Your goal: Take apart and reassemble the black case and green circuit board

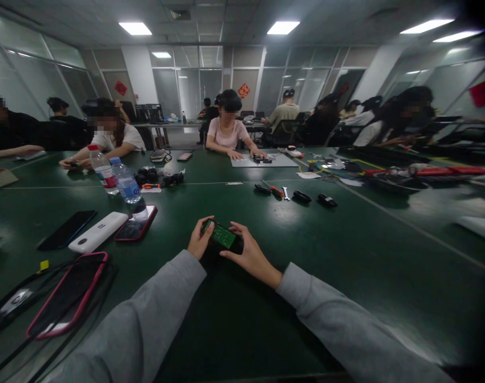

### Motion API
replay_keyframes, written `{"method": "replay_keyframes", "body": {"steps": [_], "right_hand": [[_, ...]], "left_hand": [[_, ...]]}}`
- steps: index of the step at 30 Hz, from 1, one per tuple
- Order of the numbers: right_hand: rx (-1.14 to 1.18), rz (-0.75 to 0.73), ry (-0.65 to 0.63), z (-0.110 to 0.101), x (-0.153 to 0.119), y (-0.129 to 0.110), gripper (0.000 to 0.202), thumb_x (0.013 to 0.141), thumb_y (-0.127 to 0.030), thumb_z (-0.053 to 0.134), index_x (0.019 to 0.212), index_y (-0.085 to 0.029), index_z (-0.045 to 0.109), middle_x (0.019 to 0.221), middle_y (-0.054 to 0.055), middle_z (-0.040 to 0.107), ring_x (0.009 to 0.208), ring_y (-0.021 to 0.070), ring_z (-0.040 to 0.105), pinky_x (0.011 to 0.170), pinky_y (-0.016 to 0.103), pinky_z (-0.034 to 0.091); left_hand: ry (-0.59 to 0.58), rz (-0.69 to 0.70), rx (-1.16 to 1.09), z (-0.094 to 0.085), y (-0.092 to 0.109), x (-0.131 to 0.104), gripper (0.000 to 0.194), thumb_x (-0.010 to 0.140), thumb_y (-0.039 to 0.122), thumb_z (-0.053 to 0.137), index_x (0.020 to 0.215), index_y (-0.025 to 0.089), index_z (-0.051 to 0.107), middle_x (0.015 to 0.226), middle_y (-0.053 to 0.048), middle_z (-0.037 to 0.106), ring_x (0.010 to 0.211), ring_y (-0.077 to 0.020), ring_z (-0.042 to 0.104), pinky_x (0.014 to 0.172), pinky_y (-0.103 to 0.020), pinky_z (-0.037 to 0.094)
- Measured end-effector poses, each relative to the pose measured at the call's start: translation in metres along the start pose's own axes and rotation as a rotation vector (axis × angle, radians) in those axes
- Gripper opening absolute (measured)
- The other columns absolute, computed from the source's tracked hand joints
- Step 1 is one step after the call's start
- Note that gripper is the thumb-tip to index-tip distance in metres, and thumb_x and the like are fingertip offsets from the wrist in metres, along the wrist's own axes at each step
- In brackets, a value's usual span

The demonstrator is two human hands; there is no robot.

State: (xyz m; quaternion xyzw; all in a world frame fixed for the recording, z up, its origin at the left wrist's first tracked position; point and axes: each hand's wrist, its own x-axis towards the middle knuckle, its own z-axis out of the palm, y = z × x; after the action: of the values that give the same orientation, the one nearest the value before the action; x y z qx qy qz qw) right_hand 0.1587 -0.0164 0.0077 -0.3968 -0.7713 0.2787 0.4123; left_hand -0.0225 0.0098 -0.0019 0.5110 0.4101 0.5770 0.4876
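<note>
A small green circuit board is held over the table, tilted, its face turned up towards me. My left hand is closed on the board's left end, with the thumb pressed on its face. Around the right end curves my right hand, its thumb and fingers spread apart. A dark part shows between that hand and the board; whether it is a casing or shadow I cannot tell. Whether the right fingertips touch the board is also unclear.
On the green table, a red-rimmed phone lies among black cables at left. Nearby are a white power bank, another phone and two bottles. Beyond my hands lie a wrench and black pieces. A person works opposite.
</note>
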Motion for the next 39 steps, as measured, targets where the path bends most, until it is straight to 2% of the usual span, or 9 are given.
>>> {"method": "replay_keyframes", "body": {"steps": [4,7,12,19,25,29,35,39], "right_hand": [[0.205,0.155,-0.067,-0.001,0.001,0.004,0.081,0.071,-0.044,0.07,0.135,-0.021,0.025,0.122,0.011,0.044,0.113,0.0212,0.047,0.099,0.04,0.038],[0.331,0.178,-0.139,-0.001,0.002,0.007,0.075,0.075,-0.042,0.066,0.134,-0.021,0.027,0.121,0.01,0.046,0.112,0.0199,0.049,0.099,0.039,0.039],[0.448,0.208,-0.199,-0.005,0.005,0.007,0.055,0.08,-0.04,0.061,0.126,-0.021,0.04,0.127,0.008,0.045,0.118,0.0193,0.045,0.102,0.039,0.037],[0.518,0.218,-0.245,-0.009,0.007,0.001,0.052,0.079,-0.036,0.061,0.126,-0.021,0.044,0.131,0.008,0.044,0.121,0.02,0.043,0.104,0.041,0.035],[0.476,0.158,-0.21,-0.005,0.004,0.008,0.055,0.079,-0.033,0.063,0.128,-0.022,0.043,0.133,0.007,0.042,0.123,0.0192,0.041,0.107,0.04,0.033],[0.47,0.145,-0.202,-0.005,0.004,0.008,0.055,0.079,-0.034,0.063,0.128,-0.021,0.043,0.132,0.008,0.043,0.122,0.0197,0.042,0.106,0.041,0.033],[0.5,0.177,-0.226,-0.006,0.004,0.004,0.052,0.08,-0.033,0.061,0.127,-0.02,0.042,0.129,0.008,0.045,0.119,0.0194,0.045,0.103,0.041,0.036],[0.543,0.213,-0.271,-0.01,0.004,-0.001,0.058,0.076,-0.033,0.066,0.127,-0.02,0.041,0.129,0.009,0.045,0.12,0.02,0.043,0.104,0.041,0.034]], "left_hand": [[0.005,-0.005,-0.022,0.0,0.002,-0.001,0.045,0.078,0.047,0.055,0.114,0.021,0.051,0.105,-0.009,0.059,0.092,-0.0207,0.058,0.069,-0.031,0.051],[0.0,0.0,-0.027,0.001,0.003,-0.002,0.045,0.077,0.046,0.056,0.114,0.02,0.051,0.106,-0.01,0.059,0.092,-0.0203,0.058,0.069,-0.03,0.051],[-0.029,0.011,-0.008,0.003,0.003,-0.002,0.044,0.079,0.045,0.055,0.114,0.02,0.051,0.106,-0.01,0.059,0.09,-0.0198,0.058,0.068,-0.029,0.051],[-0.04,0.034,0.009,0.001,0.004,-0.001,0.043,0.079,0.044,0.055,0.113,0.019,0.051,0.106,-0.011,0.06,0.091,-0.0199,0.058,0.072,-0.031,0.05],[-0.072,0.143,0.067,0.0,0.007,-0.001,0.044,0.081,0.04,0.054,0.12,0.019,0.05,0.111,-0.011,0.059,0.104,-0.0209,0.055,0.09,-0.036,0.042],[-0.081,0.157,0.083,-0.001,0.007,-0.002,0.044,0.082,0.038,0.053,0.121,0.019,0.049,0.113,-0.011,0.059,0.105,-0.0207,0.054,0.09,-0.036,0.042],[-0.07,0.178,0.075,0.002,0.013,-0.005,0.037,0.081,0.037,0.055,0.113,0.018,0.055,0.112,-0.011,0.06,0.105,-0.0203,0.054,0.091,-0.034,0.041],[-0.091,0.147,0.016,0.005,0.014,-0.007,0.038,0.078,0.038,0.058,0.11,0.017,0.057,0.11,-0.011,0.061,0.105,-0.0211,0.055,0.092,-0.035,0.04]]}}
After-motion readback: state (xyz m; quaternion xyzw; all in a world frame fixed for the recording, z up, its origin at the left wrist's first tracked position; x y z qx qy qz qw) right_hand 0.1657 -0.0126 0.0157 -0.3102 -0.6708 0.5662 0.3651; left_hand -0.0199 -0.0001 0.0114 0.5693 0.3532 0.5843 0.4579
